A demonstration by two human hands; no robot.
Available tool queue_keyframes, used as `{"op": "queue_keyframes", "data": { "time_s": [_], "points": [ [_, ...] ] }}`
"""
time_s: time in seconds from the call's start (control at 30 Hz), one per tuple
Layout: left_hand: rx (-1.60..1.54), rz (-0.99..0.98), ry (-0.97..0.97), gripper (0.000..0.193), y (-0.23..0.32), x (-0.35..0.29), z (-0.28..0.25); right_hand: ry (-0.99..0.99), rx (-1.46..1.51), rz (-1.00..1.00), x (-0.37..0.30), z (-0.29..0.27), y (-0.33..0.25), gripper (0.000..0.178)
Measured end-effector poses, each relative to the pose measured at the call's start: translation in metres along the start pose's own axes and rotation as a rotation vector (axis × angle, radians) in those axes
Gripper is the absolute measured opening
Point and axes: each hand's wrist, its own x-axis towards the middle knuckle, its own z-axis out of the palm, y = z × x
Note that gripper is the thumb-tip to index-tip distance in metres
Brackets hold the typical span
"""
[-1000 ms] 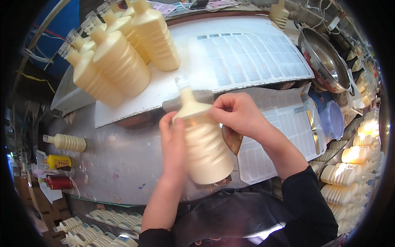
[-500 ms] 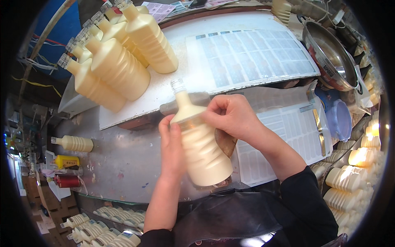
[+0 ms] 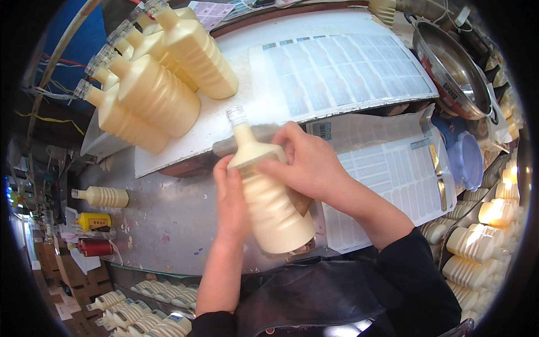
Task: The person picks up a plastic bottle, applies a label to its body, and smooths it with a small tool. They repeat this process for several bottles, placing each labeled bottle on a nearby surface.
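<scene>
A cream ribbed bottle (image 3: 278, 219) with a clear threaded neck leans slightly left in front of me, its base near my lap. My left hand (image 3: 229, 205) grips its left side just below the shoulder. Along the shoulder runs a thin greyish strip (image 3: 250, 161), apparently a label. My right hand (image 3: 311, 163) is closed at the bottle's right shoulder, its thumb pressed on the front below the strip and its fingers bent behind. Beneath the bottle is a brownish support (image 3: 300, 202), mostly hidden.
Several cream bottles (image 3: 160, 101) stand at the far left of a white board (image 3: 241, 67). Label sheets (image 3: 348, 73) cover the board and a lower spot (image 3: 387, 180) at right. One bottle (image 3: 104, 196) lies on the grey table; a steel pan (image 3: 449, 67) sits far right.
My right hand has slid its thumb left and down across the bottle's front. Its fingers have lifted and spread a little at the shoulder, while my left hand keeps its hold.
</scene>
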Motion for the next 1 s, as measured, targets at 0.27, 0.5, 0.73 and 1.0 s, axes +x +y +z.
{"op": "queue_keyframes", "data": {
  "time_s": [0.27,0.5,0.73,1.0],
  "points": [
    [0.099,0.068,0.064,0.041,-0.001,-0.001,-0.002,-0.094,0.489,0.0,0.007,0.006,0.027,0.03],
    [0.06,0.152,0.119,0.031,0.017,-0.003,0.012,-0.109,0.412,0.066,0.004,0.004,0.019,0.029],
    [-0.014,0.144,0.114,0.034,0.015,-0.004,0.012,-0.108,0.425,0.082,0.003,0.003,0.016,0.029],
    [-0.039,0.147,0.109,0.035,0.011,-0.004,0.008,-0.077,0.405,0.043,0.005,0.007,0.021,0.029]
  ]
}}
